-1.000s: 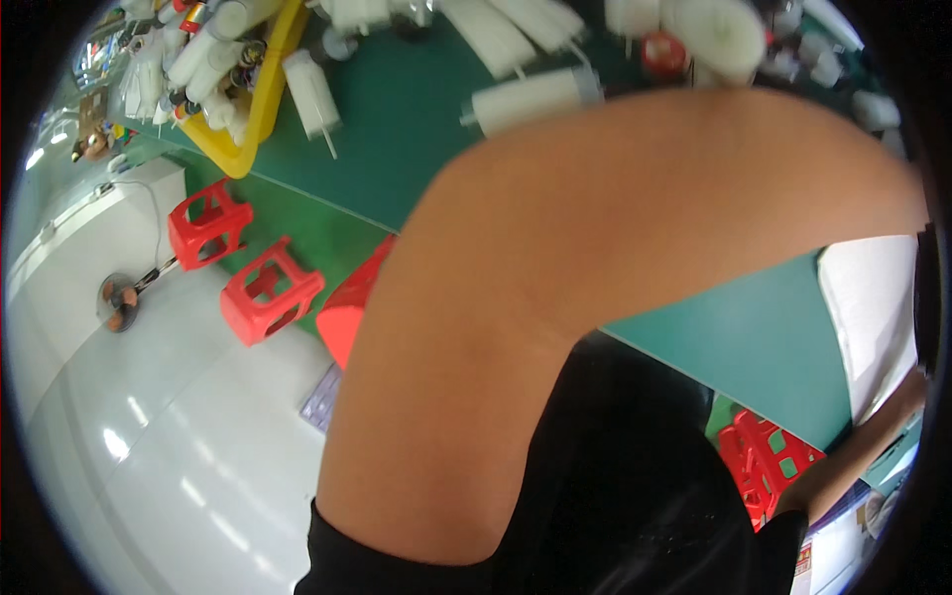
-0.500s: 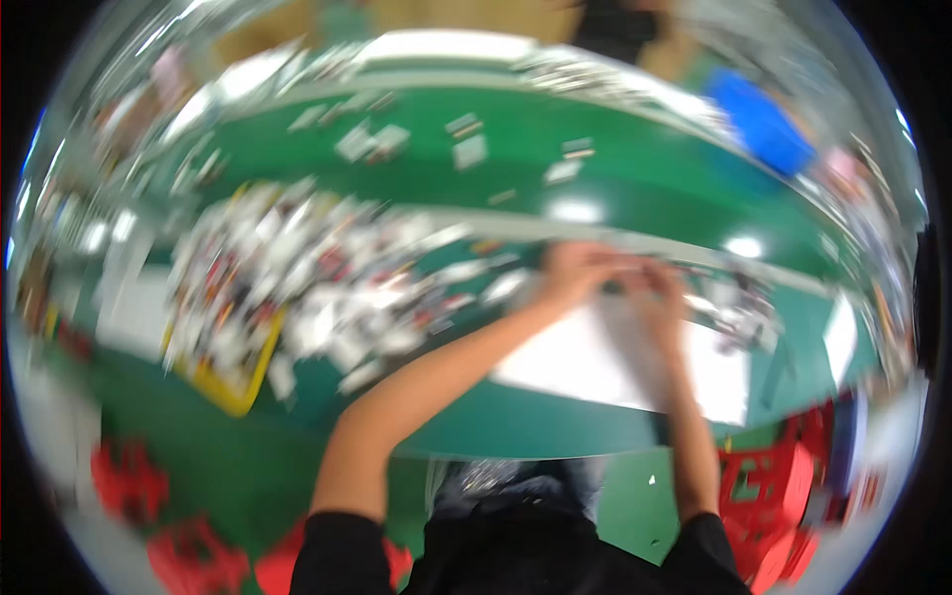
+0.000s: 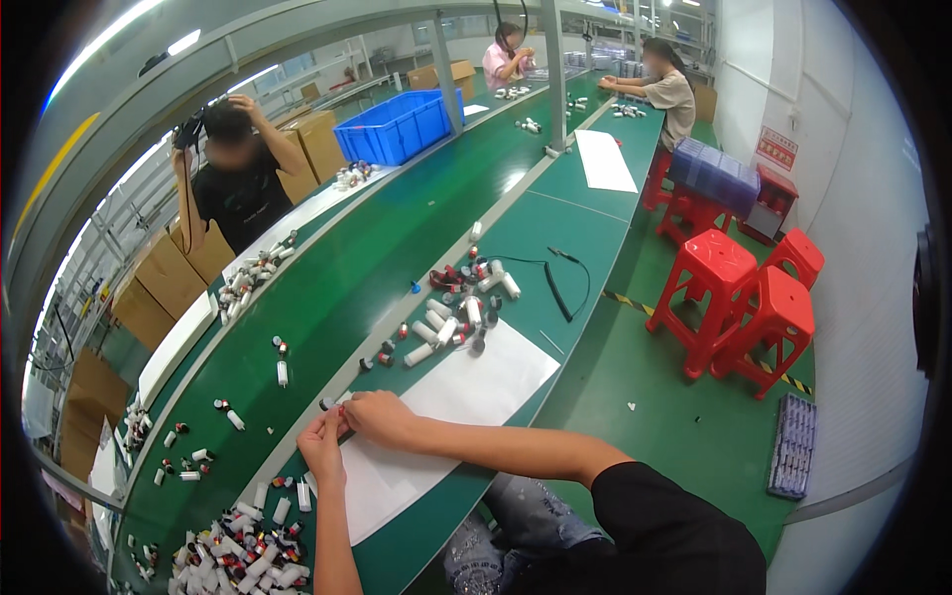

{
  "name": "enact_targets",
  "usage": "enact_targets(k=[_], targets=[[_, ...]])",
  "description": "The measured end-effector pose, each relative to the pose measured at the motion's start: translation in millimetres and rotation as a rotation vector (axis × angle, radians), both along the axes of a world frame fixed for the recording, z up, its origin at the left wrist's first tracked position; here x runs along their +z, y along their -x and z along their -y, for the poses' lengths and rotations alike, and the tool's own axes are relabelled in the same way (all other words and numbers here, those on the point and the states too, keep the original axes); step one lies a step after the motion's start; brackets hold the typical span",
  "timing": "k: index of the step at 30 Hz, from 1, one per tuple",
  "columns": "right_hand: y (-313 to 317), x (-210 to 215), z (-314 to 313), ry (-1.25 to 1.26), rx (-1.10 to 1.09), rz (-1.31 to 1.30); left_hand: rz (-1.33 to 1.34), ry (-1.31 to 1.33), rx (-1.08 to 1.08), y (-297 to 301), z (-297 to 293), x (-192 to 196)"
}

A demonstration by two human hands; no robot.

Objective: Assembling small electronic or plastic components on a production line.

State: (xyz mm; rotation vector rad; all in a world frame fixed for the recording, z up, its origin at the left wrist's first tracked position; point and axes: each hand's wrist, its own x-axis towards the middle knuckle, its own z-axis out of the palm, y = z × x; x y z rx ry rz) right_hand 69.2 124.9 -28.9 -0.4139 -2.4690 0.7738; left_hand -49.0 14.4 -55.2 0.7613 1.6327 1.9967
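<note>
My left hand and my right hand meet over the left end of a white sheet. Fingers of both are closed in a pinch around a small part with a dark round cap; a bit of red and white shows beside it, the rest is hidden. Just beyond the sheet lies a loose group of white cylinders with black and red ends. A dense heap of similar small pieces sits left of my left forearm.
A coiled black cable lies on the green table beyond the sheet. Across the green belt stand a blue crate and a person in black. Two people sit farther along. Red stools stand on the right-hand floor.
The view has swung to the right and become sharp. Both hands stay together above the white sheet, fingers still pinched.
</note>
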Motion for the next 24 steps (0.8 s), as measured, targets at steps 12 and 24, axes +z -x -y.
enact_targets(k=[12, 24], targets=[[6.5, 4.8, -14.9, 0.221, 0.088, -0.267, -0.095, -0.010, -0.057, -11.1, 0.4, 16.4], [-22.5, 54.8, -44.4, 0.361, -0.016, -0.090, -0.120, 0.061, -0.074, -19.5, -1.0, 26.2]])
